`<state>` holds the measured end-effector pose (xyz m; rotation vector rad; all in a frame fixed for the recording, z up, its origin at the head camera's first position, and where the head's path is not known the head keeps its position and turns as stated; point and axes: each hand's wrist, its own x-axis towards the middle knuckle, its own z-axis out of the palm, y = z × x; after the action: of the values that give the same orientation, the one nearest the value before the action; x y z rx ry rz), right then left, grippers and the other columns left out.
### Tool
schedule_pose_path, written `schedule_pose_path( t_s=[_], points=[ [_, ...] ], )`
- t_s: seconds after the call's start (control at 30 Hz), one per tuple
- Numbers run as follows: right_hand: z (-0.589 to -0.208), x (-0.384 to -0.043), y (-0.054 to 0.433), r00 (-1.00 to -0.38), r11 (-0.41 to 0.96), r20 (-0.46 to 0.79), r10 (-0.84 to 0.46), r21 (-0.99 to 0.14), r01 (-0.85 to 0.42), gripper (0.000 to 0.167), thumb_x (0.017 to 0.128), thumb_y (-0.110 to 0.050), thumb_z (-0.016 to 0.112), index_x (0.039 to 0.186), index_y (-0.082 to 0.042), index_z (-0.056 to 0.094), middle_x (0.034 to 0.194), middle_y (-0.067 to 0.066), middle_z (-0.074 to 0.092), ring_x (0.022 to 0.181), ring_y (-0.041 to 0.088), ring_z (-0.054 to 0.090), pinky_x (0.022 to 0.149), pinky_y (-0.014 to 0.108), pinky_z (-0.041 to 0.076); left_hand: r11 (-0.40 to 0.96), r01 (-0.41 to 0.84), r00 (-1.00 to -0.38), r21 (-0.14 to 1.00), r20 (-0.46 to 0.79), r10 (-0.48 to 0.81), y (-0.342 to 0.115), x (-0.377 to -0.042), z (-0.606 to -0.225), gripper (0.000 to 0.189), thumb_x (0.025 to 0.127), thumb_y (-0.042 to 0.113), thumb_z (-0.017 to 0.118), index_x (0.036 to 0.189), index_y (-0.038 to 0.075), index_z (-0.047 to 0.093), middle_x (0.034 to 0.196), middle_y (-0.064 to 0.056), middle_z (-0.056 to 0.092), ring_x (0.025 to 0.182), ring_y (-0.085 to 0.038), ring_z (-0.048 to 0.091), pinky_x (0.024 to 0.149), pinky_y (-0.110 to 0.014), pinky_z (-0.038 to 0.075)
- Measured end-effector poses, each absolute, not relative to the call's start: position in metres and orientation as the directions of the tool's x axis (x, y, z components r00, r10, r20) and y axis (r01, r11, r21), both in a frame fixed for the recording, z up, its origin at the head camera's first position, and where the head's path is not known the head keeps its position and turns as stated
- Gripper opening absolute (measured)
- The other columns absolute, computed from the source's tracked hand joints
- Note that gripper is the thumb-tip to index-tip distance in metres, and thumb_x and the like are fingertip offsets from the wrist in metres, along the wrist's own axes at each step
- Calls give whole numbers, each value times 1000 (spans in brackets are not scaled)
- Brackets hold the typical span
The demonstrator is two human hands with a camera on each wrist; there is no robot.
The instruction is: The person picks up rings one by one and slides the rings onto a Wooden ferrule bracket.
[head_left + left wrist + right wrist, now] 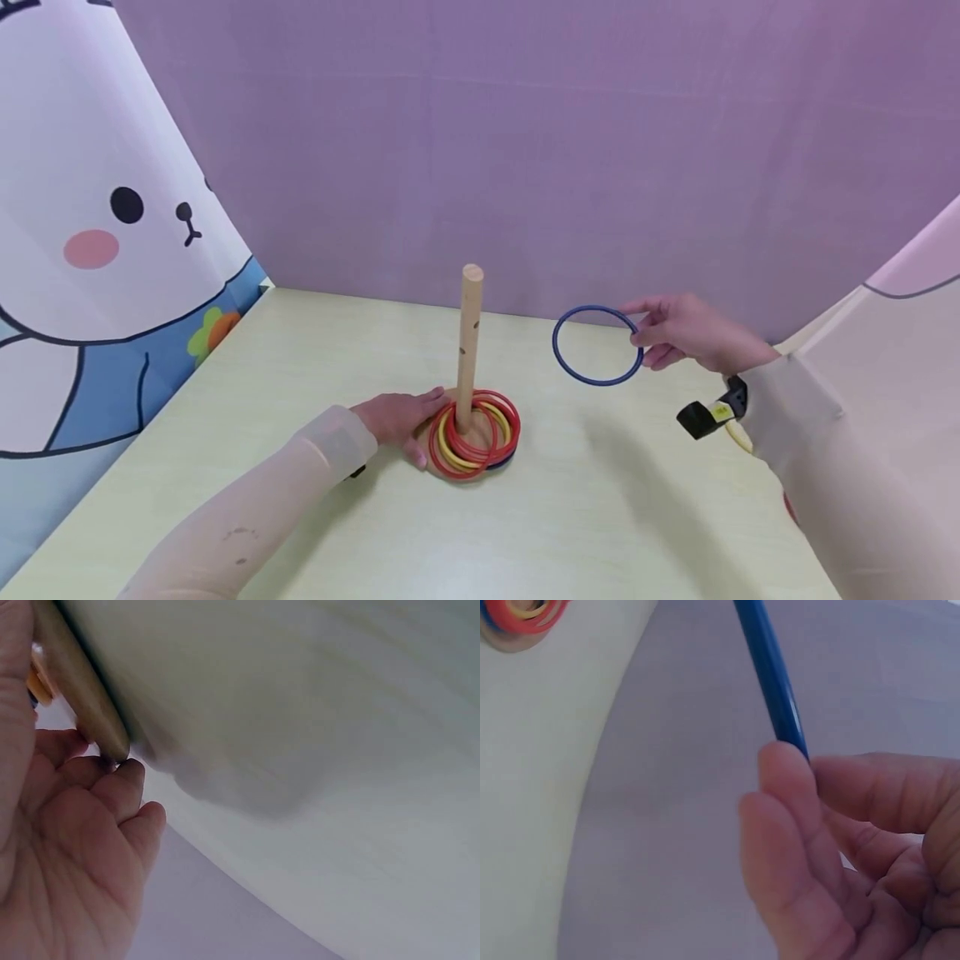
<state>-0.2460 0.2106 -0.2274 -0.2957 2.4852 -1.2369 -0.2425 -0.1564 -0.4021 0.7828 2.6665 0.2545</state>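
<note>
A blue ring (597,382) is pinched between the thumb and fingers of my right hand (678,333), raised to the right of a wooden peg (469,342). In the right wrist view, the blue ring (772,675) rises from the fingertips. The peg stands upright on a round wooden base (422,435). Several red rings (517,417), yellow rings (491,408) and a blue one at the lower right lie around its foot. My left hand (401,419) grips the base's left edge; the left wrist view shows curled fingertips at the wooden rim (94,712).
The pale tabletop (360,350) runs back to a purple cloth wall (525,167). A cartoon-printed cloth (97,167) hangs at the left. Beside the right forearm, a yellow ring (738,436) and something red (790,507) show partly, mostly hidden by the sleeve.
</note>
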Motion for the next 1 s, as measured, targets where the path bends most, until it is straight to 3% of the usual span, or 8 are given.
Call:
schedule_pose_path(
  t_s=[0.37, 1.0],
  points=[
    [-186, -239, 178, -934, 552, -92, -345, -825, -123, 51, 94, -4, 59, 142, 1, 42, 90, 10, 62, 65, 20, 65, 69, 31, 57, 817, 480, -785, 320, -260, 563, -163, -240, -398, 103, 70, 41, 82, 151, 8, 28, 154, -16, 27, 121, -41, 51, 99, -52, 41],
    [-171, -231, 122, -934, 369, 54, -352, -909, -192, 52, 92, -4, 62, 142, -5, 46, 91, 11, 64, 62, 19, 65, 68, 30, 57, 829, 476, -791, 294, -268, 550, -167, -239, -399, 103, 70, 42, 82, 151, 8, 28, 154, -15, 28, 122, -39, 50, 100, -51, 41]
  ],
)
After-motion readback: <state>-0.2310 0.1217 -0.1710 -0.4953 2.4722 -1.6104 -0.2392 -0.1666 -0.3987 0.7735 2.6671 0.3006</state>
